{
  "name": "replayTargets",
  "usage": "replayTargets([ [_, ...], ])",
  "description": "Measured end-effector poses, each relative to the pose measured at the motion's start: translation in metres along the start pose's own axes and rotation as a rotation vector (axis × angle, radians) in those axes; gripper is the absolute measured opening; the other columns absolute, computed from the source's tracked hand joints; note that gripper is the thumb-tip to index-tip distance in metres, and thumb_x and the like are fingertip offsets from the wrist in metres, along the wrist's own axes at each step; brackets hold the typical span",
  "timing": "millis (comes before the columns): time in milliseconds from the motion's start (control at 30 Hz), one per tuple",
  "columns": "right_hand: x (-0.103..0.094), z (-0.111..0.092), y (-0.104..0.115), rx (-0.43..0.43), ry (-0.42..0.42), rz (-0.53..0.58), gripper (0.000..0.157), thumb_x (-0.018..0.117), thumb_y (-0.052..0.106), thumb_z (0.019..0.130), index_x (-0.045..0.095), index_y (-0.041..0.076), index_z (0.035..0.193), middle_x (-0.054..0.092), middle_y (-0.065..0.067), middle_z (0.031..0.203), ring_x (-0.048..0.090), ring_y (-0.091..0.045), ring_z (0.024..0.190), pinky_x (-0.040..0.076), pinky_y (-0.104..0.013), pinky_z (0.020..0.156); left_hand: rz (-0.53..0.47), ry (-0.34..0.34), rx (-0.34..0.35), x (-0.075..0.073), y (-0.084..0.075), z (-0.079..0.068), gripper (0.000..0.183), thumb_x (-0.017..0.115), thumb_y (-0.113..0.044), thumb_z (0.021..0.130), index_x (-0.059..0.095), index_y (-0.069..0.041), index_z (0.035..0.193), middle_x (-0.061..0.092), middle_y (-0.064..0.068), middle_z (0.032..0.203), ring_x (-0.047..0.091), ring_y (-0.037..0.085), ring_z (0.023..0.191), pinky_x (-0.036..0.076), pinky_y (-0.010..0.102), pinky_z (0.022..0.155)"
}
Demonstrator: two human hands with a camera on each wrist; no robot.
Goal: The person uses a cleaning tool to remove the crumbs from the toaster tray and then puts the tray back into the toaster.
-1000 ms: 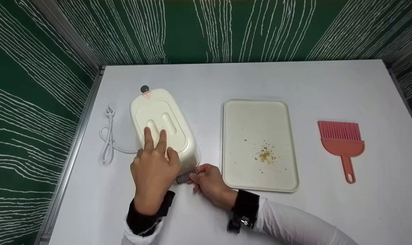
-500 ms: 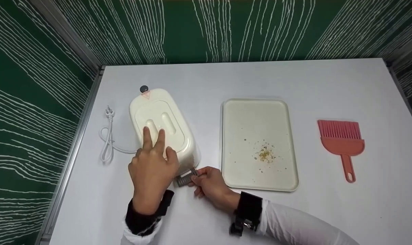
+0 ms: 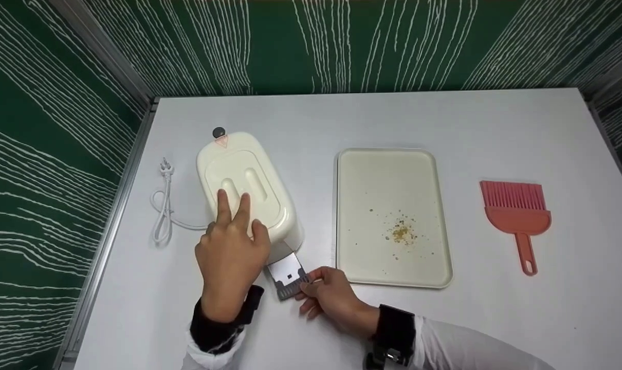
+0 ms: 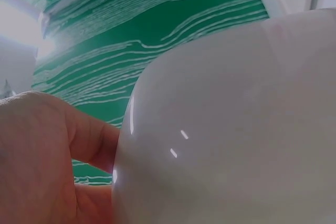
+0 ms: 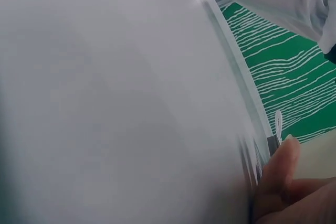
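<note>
A cream toaster (image 3: 249, 200) with two covered slots on its lid stands at the left of the table; its glossy side (image 4: 226, 119) fills much of the left wrist view. My left hand (image 3: 231, 254) rests on the toaster's lid, with two fingers extended along the top. At the near end, a metal crumb tray (image 3: 286, 269) with a ribbed grey handle sticks part of the way out of the toaster's base. My right hand (image 3: 336, 298) pinches that handle at its right side between thumb and fingers. In the right wrist view, fingertips (image 5: 283, 166) show at the lower right.
A rectangular cream serving tray (image 3: 383, 180) with yellow-brown crumbs (image 3: 402, 234) lies right of the toaster. Farther right is a coral-coloured hand brush (image 3: 519, 216). A bundled white power cord (image 3: 163, 216) with its plug lies left of the toaster. Patterned green panels (image 3: 290, 46) surround the table.
My right hand has drawn the crumb tray toward the near side and slightly right, so its metal plate now shows. My left hand and the toaster have stayed in place.
</note>
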State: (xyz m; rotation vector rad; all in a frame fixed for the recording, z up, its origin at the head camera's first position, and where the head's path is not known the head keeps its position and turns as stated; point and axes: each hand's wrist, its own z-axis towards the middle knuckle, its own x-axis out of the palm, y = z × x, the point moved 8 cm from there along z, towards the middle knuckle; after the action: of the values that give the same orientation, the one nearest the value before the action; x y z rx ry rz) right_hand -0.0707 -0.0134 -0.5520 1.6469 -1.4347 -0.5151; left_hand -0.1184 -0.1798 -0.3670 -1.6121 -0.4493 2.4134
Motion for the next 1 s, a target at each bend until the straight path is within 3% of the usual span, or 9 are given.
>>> replayTargets([
  [433,-0.004,-0.011,-0.008,0.008,0.007,-0.008,0.013,0.058,-0.004,0.099,0.053,-0.009,0.109,0.076,-0.023,0.089,0.071,-0.016,0.059,0.06,-0.031,0.052,0.011,0.011,-0.012,0.002,0.001,-0.001,0.049,0.059,-0.022,0.092,0.07,-0.006,0.137,0.054,0.031,0.147,0.069,0.051,0.079,0.053,0.066,0.055],
  [1000,0.008,0.025,0.008,-0.036,-0.108,0.113,0.014,0.061,-0.005,0.098,0.054,-0.009,0.109,0.071,-0.017,0.081,0.071,-0.017,0.059,0.057,-0.027,0.05,0.018,0.007,-0.011,0.002,0.0,-0.002,0.049,0.059,-0.024,0.092,0.07,-0.007,0.137,0.055,0.03,0.147,0.069,0.049,0.079,0.053,0.064,0.056],
])
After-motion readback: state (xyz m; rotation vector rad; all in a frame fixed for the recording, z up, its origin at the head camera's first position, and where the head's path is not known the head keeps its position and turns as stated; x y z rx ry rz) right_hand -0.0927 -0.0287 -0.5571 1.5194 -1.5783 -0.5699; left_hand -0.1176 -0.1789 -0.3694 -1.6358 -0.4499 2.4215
